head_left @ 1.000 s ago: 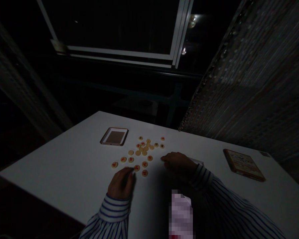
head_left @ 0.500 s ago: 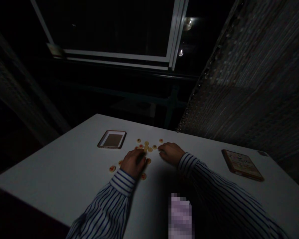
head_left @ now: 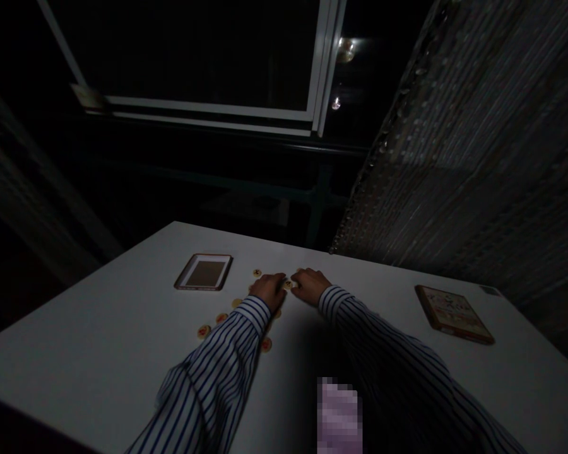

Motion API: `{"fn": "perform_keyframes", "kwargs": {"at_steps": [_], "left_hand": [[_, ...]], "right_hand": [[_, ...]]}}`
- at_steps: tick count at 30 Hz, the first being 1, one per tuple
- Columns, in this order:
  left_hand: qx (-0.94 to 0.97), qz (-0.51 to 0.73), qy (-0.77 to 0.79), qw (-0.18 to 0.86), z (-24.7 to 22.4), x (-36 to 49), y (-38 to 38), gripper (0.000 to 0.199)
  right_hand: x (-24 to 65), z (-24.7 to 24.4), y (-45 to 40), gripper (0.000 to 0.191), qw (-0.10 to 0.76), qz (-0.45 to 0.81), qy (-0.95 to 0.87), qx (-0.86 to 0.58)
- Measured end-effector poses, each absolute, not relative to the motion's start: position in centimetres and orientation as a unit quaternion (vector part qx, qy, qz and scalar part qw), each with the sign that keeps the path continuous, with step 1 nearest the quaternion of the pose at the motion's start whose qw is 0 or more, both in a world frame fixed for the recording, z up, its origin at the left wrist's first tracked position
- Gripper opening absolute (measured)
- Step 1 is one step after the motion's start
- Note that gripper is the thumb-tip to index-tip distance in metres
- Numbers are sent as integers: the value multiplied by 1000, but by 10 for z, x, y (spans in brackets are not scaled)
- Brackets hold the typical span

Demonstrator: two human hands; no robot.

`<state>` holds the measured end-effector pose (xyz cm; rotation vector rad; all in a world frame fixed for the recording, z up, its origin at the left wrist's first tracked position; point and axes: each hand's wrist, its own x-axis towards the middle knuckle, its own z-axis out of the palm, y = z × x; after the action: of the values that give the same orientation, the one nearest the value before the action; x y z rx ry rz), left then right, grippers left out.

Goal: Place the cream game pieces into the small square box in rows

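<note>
Round wooden pieces with red or dark marks lie on the white table (head_left: 123, 334). My left hand (head_left: 269, 291) is over several of them, its fingers curled and partly hidden. My right hand (head_left: 311, 285) is close by on the right, fingers bent toward it. Between the fingertips of both hands shows a dark-marked piece (head_left: 288, 284); which hand grips it is unclear. Another dark-marked piece (head_left: 257, 273) lies beyond my left hand. Nearer me are red-marked pieces (head_left: 204, 331) and one (head_left: 266, 345) beside my left sleeve.
An open shallow box part (head_left: 204, 273) rests at the table's left rear. A box with a printed top (head_left: 454, 312) lies on the right. Behind the table are a dark window and a bead curtain (head_left: 435, 157).
My left hand has moved forward and right, over the cluster of pieces. The hands are now closer together, with a piece between their fingertips. The whole view has shifted slightly.
</note>
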<state>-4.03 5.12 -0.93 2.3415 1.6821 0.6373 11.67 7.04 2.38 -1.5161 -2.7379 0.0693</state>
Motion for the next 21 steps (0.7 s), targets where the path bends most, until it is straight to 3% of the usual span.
{"fn": "perform_keyframes", "kwargs": {"at_steps": [21], "left_hand": [[813, 226, 533, 58, -12, -32, 58, 43]], "right_hand": [[110, 20, 70, 31, 34, -6, -870, -492]]}}
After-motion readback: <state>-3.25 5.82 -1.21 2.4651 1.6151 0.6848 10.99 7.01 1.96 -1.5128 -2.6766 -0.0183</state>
